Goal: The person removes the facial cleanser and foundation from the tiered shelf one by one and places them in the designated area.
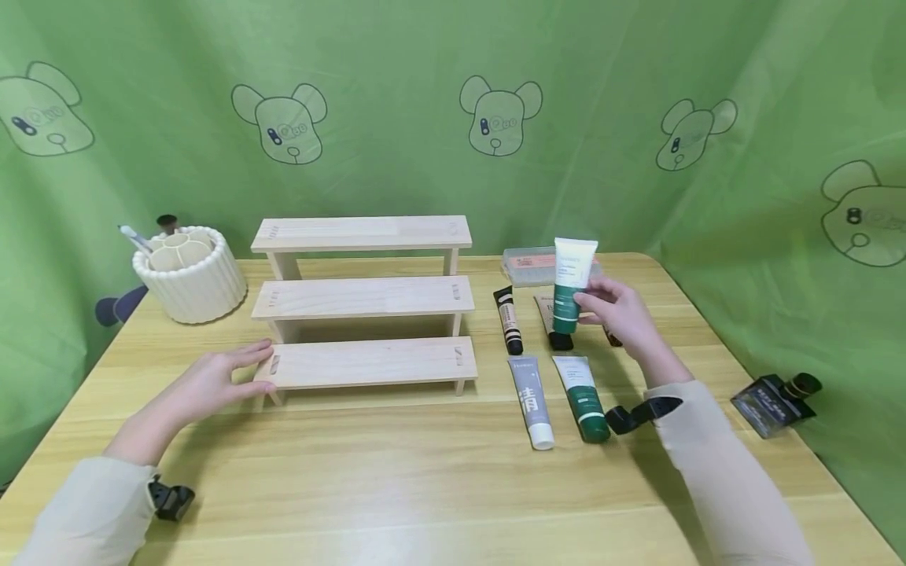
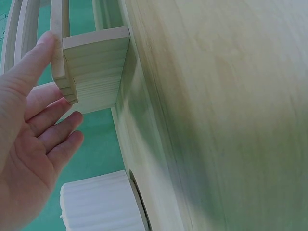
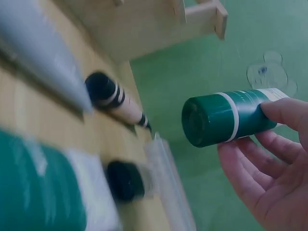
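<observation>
My right hand [image 1: 626, 318] holds a green-and-white squeeze tube [image 1: 574, 271] upright, cap down, raised over the items at the table's right. The right wrist view shows thumb and fingers round its green body [image 3: 219, 118]. My left hand [image 1: 208, 384] pinches the left end of the lowest step of a three-tier wooden stand [image 1: 375, 363], thumb and fingertips at the board's end. Below the raised tube lie a matching green-and-white tube [image 1: 582, 397], a grey tube with a white cap [image 1: 529, 397], a slim black-and-beige tube [image 1: 508, 318] and a partly hidden black-capped tube [image 1: 559, 341].
A white ribbed holder [image 1: 191, 279] with brushes stands at the back left. Behind the tubes lies a clear flat case [image 1: 527, 271]. A dark box-shaped bottle [image 1: 767, 407] lies by the right table edge. Green curtain [image 1: 396, 118] hangs around the table.
</observation>
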### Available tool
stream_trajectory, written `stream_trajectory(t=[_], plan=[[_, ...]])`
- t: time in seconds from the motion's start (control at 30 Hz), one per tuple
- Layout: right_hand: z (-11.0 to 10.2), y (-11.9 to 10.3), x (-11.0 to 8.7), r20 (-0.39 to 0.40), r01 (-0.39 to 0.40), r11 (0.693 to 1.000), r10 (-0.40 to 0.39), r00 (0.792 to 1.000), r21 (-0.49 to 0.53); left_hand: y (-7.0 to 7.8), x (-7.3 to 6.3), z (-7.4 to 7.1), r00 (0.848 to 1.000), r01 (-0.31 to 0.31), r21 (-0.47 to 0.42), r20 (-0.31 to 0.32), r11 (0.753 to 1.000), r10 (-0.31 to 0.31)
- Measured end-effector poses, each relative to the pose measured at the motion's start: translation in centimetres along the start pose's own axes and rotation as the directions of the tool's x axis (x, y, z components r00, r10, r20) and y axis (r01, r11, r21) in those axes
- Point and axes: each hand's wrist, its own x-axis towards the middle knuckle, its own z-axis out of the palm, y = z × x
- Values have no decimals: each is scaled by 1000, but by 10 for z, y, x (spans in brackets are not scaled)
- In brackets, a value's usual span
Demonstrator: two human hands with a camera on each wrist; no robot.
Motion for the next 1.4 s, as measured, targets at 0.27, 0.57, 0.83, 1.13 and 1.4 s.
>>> stream_trajectory(t=[0.27, 0.57, 0.83, 1.13, 1.4], plan=[[-29, 27, -18, 48, -74, 996, 77, 996, -53, 0, 0, 0, 1000, -4, 3, 1, 1000, 4], [-61, 50, -47, 204, -164, 971, 199, 959, -174, 1, 0, 1, 1000, -5, -1, 1, 1000, 5], [-76, 68, -64, 275, -268, 936, 327, 904, -230, -1, 0, 2, 1000, -22, 3, -16, 1000, 22], [-83, 78, -72, 333, -348, 913, 403, 852, -215, 0, -1, 1, 999, -26, 7, -22, 1000, 26], [-86, 80, -69, 352, -359, 906, 419, 837, -224, 0, -1, 1, 999, -29, 9, -22, 1000, 29]])
